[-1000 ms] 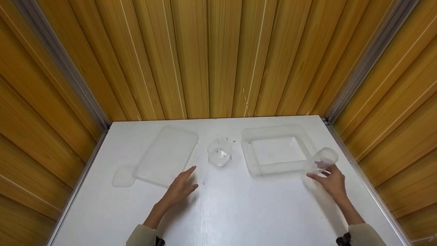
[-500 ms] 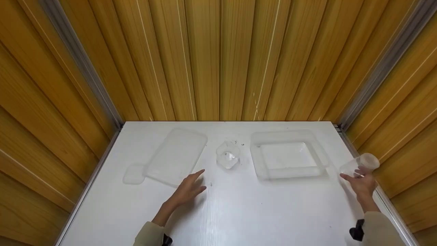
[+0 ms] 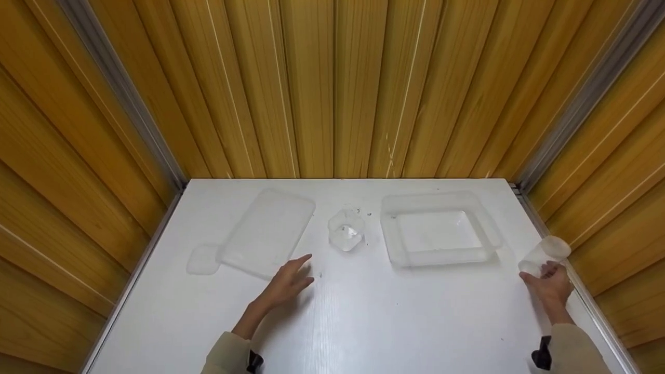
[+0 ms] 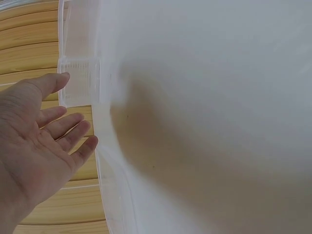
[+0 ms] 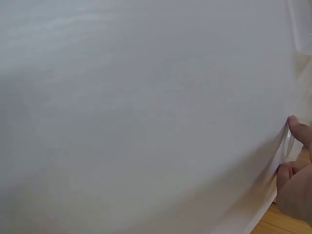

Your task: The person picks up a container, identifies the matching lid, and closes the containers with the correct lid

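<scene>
A clear plastic cup (image 3: 545, 254) is near the table's right edge in the head view. My right hand (image 3: 553, 285) grips its near, lower part between thumb and fingers. Whether its base touches the table, I cannot tell. In the right wrist view this hand (image 5: 295, 180) is cut off by the frame edge, with a bit of the clear cup rim between the fingertips. My left hand (image 3: 288, 283) hovers over the white table with fingers spread, close to a large translucent lid (image 3: 267, 234). Nothing is in this hand (image 4: 44, 141) in the left wrist view.
Right of centre is a clear rectangular container (image 3: 441, 257), left of my right hand. A small faceted clear bowl (image 3: 346, 231) stands mid-table, tiny bits beside it. A small square lid (image 3: 203, 258) lies far left. Wood-patterned walls (image 3: 332, 88) enclose the white table (image 3: 395, 322).
My right hand has carried the cup rightward, from beside the rectangular container to the table's right edge, then slightly lower. The left hand keeps its place. The head view has shifted a little.
</scene>
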The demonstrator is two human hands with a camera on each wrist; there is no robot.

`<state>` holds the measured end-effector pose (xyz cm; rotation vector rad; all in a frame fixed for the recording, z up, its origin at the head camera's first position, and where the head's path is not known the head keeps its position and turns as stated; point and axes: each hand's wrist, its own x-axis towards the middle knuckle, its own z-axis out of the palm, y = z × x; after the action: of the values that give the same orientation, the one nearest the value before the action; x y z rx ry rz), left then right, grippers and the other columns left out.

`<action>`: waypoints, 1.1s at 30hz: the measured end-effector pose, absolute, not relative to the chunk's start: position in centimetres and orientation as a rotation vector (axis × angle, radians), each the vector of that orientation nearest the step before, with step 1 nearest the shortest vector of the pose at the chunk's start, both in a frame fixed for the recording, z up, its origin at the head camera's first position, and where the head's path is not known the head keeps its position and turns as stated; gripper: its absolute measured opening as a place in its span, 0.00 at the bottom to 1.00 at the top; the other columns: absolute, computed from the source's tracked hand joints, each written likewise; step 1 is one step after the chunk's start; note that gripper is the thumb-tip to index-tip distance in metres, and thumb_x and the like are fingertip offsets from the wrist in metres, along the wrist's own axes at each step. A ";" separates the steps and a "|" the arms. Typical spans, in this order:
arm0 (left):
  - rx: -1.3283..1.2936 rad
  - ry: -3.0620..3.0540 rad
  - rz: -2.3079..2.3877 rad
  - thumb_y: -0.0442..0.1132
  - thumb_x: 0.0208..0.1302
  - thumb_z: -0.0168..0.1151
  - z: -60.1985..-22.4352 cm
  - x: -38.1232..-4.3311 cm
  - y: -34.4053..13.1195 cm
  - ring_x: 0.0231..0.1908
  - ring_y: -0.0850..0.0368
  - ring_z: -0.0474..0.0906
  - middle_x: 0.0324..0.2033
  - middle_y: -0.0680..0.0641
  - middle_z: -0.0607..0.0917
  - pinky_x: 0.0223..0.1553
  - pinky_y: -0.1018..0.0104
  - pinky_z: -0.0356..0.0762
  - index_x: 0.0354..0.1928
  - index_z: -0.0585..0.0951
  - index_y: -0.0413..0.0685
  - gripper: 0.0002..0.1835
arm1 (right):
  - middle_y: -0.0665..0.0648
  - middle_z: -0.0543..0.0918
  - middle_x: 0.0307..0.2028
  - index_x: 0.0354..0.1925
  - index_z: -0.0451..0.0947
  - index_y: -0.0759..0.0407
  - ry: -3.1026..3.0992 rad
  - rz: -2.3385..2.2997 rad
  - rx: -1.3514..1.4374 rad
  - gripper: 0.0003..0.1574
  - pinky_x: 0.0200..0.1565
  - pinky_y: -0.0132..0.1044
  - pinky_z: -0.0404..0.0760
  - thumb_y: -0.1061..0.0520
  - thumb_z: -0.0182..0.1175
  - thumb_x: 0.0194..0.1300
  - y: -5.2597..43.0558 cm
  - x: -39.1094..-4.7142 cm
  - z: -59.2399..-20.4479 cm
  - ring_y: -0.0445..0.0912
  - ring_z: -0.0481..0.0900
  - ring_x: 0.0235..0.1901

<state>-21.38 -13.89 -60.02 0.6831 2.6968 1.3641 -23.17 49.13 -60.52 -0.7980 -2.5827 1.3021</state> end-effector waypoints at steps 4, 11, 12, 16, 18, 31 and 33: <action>0.708 2.699 1.372 0.39 0.75 0.59 -59.9 -21.6 -13.4 0.70 0.30 0.66 0.69 0.30 0.71 0.69 0.33 0.64 0.73 0.66 0.32 0.30 | 0.81 0.52 0.75 0.78 0.33 0.68 -2.624 1.406 -0.751 0.63 0.72 0.70 0.56 0.56 0.67 0.66 49.6 -22.7 -60.0 0.75 0.55 0.73; 0.824 2.629 1.382 0.41 0.75 0.59 -57.4 -22.8 -9.8 0.70 0.37 0.69 0.68 0.35 0.74 0.70 0.39 0.68 0.71 0.69 0.36 0.28 | 0.84 0.62 0.69 0.74 0.48 0.80 -2.746 1.326 -0.718 0.52 0.61 0.46 0.82 0.60 0.65 0.65 51.4 -20.2 -58.6 0.72 0.72 0.65; 0.842 2.612 1.394 0.41 0.75 0.59 -57.1 -23.0 -9.0 0.70 0.37 0.70 0.68 0.35 0.75 0.69 0.40 0.69 0.71 0.70 0.36 0.28 | 0.82 0.68 0.66 0.71 0.56 0.81 -2.757 1.275 -0.700 0.46 0.54 0.36 0.85 0.60 0.65 0.65 51.5 -19.8 -58.6 0.64 0.81 0.58; 0.809 2.483 1.555 0.39 0.74 0.60 -57.2 -24.4 -5.4 0.69 0.36 0.70 0.67 0.34 0.76 0.66 0.40 0.74 0.69 0.71 0.34 0.26 | 0.68 0.90 0.39 0.57 0.76 0.80 -2.727 1.203 -0.626 0.28 0.30 0.19 0.79 0.60 0.65 0.67 50.8 -19.0 -58.9 0.30 0.81 0.28; 0.684 2.392 1.673 0.38 0.74 0.60 -57.8 -25.1 -2.8 0.71 0.36 0.68 0.69 0.35 0.74 0.67 0.42 0.74 0.69 0.71 0.35 0.26 | 0.59 0.91 0.35 0.57 0.76 0.80 -2.706 1.250 -0.574 0.27 0.32 0.19 0.80 0.59 0.63 0.70 50.0 -19.2 -58.7 0.23 0.76 0.27; 0.066 2.175 1.881 0.51 0.77 0.51 -58.1 -28.1 8.9 0.81 0.43 0.47 0.82 0.41 0.50 0.79 0.50 0.55 0.82 0.47 0.46 0.41 | 0.67 0.53 0.79 0.82 0.39 0.60 -2.550 1.610 -0.559 0.47 0.79 0.53 0.55 0.37 0.38 0.80 43.0 -25.6 -57.2 0.61 0.53 0.79; 0.086 2.202 1.858 0.49 0.78 0.50 -57.9 -28.2 9.1 0.81 0.44 0.46 0.82 0.41 0.48 0.79 0.50 0.54 0.82 0.45 0.44 0.40 | 0.67 0.51 0.80 0.82 0.36 0.59 -2.516 1.695 -0.581 0.48 0.79 0.53 0.54 0.37 0.38 0.80 42.5 -26.3 -57.1 0.60 0.52 0.79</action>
<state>-28.19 9.12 -57.94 0.0864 2.2021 1.8578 -26.27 42.51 -57.07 -0.5814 -2.5160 1.6949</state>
